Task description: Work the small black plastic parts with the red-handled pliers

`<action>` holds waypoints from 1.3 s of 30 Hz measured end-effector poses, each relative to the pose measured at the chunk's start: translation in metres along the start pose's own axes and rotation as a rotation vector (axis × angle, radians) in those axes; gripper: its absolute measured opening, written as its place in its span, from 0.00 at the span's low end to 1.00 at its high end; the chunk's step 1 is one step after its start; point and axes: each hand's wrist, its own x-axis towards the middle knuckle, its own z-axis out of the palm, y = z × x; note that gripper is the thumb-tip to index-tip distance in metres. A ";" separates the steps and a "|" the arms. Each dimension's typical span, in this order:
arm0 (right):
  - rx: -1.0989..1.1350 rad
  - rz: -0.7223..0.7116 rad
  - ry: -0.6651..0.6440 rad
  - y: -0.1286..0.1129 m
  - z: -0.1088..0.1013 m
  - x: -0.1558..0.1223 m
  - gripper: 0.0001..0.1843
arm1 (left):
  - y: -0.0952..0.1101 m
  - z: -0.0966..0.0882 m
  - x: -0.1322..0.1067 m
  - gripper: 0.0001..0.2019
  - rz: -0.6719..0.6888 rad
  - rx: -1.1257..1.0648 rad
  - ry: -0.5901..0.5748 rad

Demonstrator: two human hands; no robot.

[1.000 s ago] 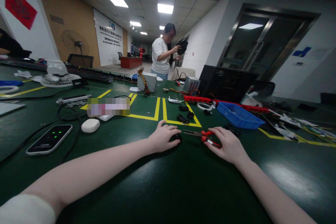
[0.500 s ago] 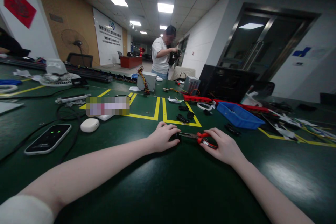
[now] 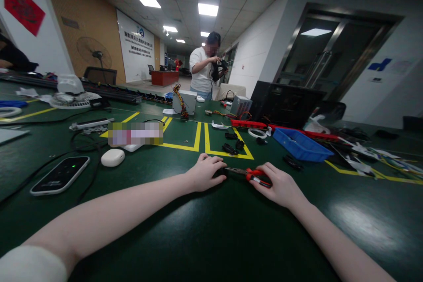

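My left hand (image 3: 205, 172) lies on the green table (image 3: 211, 229) with its fingers curled over a small black part that is almost hidden under them. My right hand (image 3: 279, 185) grips the red handles of a pair of pliers (image 3: 249, 173). The pliers' metal jaws point left and reach the fingertips of my left hand. Whether the jaws touch the black part is hidden by the fingers.
Yellow floor-tape lines (image 3: 201, 139) mark boxes beyond my hands, with small black connectors (image 3: 231, 147) inside. A blue bin (image 3: 300, 144) sits at right. A white earbud case (image 3: 113, 157) and a dark charger pad (image 3: 61, 175) lie at left. A person (image 3: 204, 70) stands behind the table.
My right hand has slid the pliers left until the jaws meet my left fingertips. The person at the back has lowered a black object to chest height.
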 end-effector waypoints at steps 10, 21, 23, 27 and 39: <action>0.169 0.179 -0.193 0.003 -0.003 0.002 0.19 | 0.002 -0.003 0.001 0.20 0.035 -0.022 -0.037; 0.119 0.105 -0.204 0.003 -0.009 0.001 0.22 | 0.002 -0.002 0.001 0.18 0.066 -0.054 -0.038; 0.081 0.066 -0.190 0.003 -0.010 0.000 0.21 | 0.003 -0.002 0.001 0.17 0.058 -0.055 -0.044; 0.002 0.006 -0.132 0.002 -0.008 0.001 0.16 | 0.003 -0.004 0.002 0.16 0.039 -0.072 -0.062; -0.029 -0.053 -0.042 0.008 -0.005 0.001 0.19 | 0.005 -0.007 0.003 0.13 0.071 -0.219 -0.061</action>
